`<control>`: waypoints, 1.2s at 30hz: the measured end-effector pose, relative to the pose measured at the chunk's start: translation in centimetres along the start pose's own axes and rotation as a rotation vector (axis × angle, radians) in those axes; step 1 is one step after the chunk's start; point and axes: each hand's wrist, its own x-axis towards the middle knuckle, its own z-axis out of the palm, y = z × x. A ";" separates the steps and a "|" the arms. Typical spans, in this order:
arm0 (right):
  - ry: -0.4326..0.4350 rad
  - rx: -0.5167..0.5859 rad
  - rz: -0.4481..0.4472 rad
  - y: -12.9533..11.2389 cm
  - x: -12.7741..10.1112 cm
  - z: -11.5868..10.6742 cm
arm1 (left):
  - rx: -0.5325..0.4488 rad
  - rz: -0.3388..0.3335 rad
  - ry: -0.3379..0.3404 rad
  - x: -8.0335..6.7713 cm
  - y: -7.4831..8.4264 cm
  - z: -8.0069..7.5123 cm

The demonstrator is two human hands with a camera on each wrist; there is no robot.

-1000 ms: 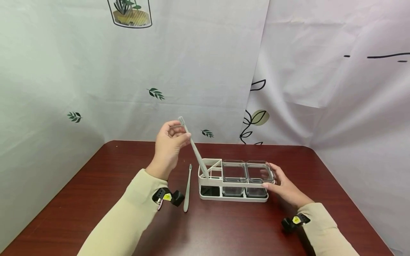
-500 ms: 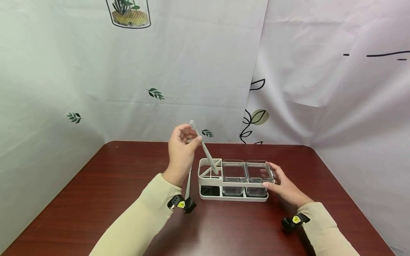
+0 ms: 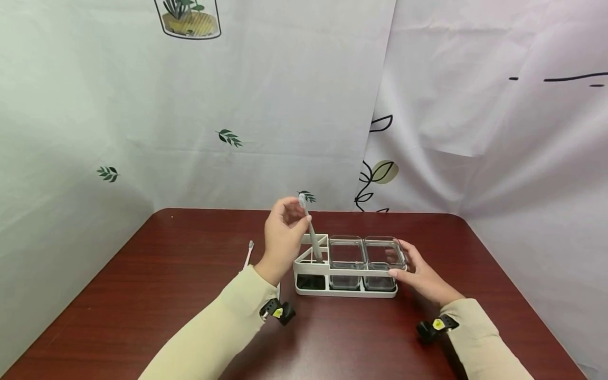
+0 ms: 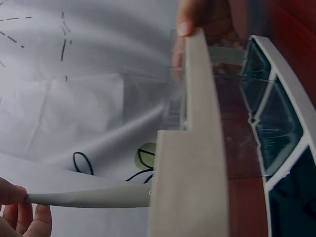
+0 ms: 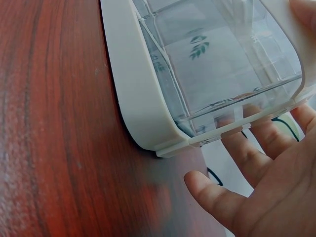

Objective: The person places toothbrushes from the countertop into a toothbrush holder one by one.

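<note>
My left hand (image 3: 283, 232) pinches a pale grey toothbrush (image 3: 314, 244) near its bristle head, with the head up and the handle pointing down. The handle's lower end is at the divided left section of a white toothbrush holder (image 3: 311, 269). In the left wrist view the handle (image 4: 98, 196) runs behind the holder's upper rail (image 4: 192, 182). My right hand (image 3: 423, 277) grips the holder's right end, thumb in front and fingers behind. Two clear cups sit in the holder, a middle cup (image 3: 347, 254) and a right cup (image 3: 382, 255).
Left of the holder, another toothbrush (image 3: 249, 252) lies on the dark red table (image 3: 190, 264), partly covered by my left arm. A further toothbrush (image 3: 278, 290) is almost hidden behind my left wrist. A white patterned curtain (image 3: 285, 105) hangs behind the table.
My left hand has moved right and down with the toothbrush, which now stands more upright over the holder's left section. The right hand and the holder have stayed put.
</note>
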 end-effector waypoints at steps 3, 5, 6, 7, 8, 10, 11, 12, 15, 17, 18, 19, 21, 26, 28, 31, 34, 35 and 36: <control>-0.002 -0.004 -0.002 0.0 0.0 0.0 | 0.027 -0.002 -0.013 -0.4 -0.3 0.3; -0.003 -0.004 -0.003 0.0 0.0 0.0 | 0.039 -0.009 -0.022 -0.6 -0.4 0.4; -0.004 -0.005 -0.004 0.0 0.0 0.0 | 0.045 -0.016 -0.028 -0.7 -0.5 0.5; -0.004 -0.005 -0.003 0.0 0.0 0.0 | 0.051 -0.022 -0.035 -0.8 -0.7 0.5; -0.004 -0.005 -0.002 0.0 0.0 0.0 | 0.057 -0.029 -0.042 -0.9 -0.8 0.6; -0.003 -0.004 0.002 0.0 0.0 0.0 | 0.076 -0.033 -0.063 -1.2 -0.9 0.7; -0.002 -0.004 0.004 0.0 0.0 0.0 | 0.086 -0.035 -0.073 -1.3 -1.0 0.7; -0.001 -0.005 0.006 0.0 0.0 -0.1 | 0.096 -0.034 -0.084 -1.4 -1.1 0.7; -0.001 -0.001 0.007 0.0 0.1 -0.1 | 0.133 -0.037 -0.103 -1.7 -1.4 0.9; -0.002 0.002 0.004 0.1 0.1 -0.1 | 0.149 -0.047 -0.111 -1.8 -1.6 1.0; -0.002 0.003 0.004 0.1 0.1 -0.1 | 0.155 -0.052 -0.114 -1.9 -1.6 1.1; -0.002 0.004 0.004 0.1 0.1 -0.1 | 0.159 -0.057 -0.116 -2.0 -1.7 1.2; -0.002 0.005 0.004 0.1 0.1 -0.1 | 0.169 -0.064 -0.120 -2.1 -1.9 1.3; -0.001 0.006 0.005 0.0 0.1 0.0 | 0.188 -0.086 -0.138 -2.2 -2.2 1.5; 0.000 0.006 0.003 -0.1 0.1 0.0 | 0.184 -0.100 -0.159 -2.2 -2.3 1.5; 0.002 0.004 0.001 -0.1 0.0 0.0 | 0.182 -0.121 -0.196 -2.2 -2.3 1.5; 0.002 0.005 0.000 -0.2 0.0 0.0 | 0.194 -0.129 -0.217 -2.2 -2.3 1.5; 0.002 0.005 0.000 -0.2 0.0 0.0 | 0.200 -0.130 -0.220 -2.2 -2.2 1.6; 0.001 0.005 0.001 -0.2 0.0 0.0 | 0.206 -0.130 -0.223 -2.2 -2.2 1.6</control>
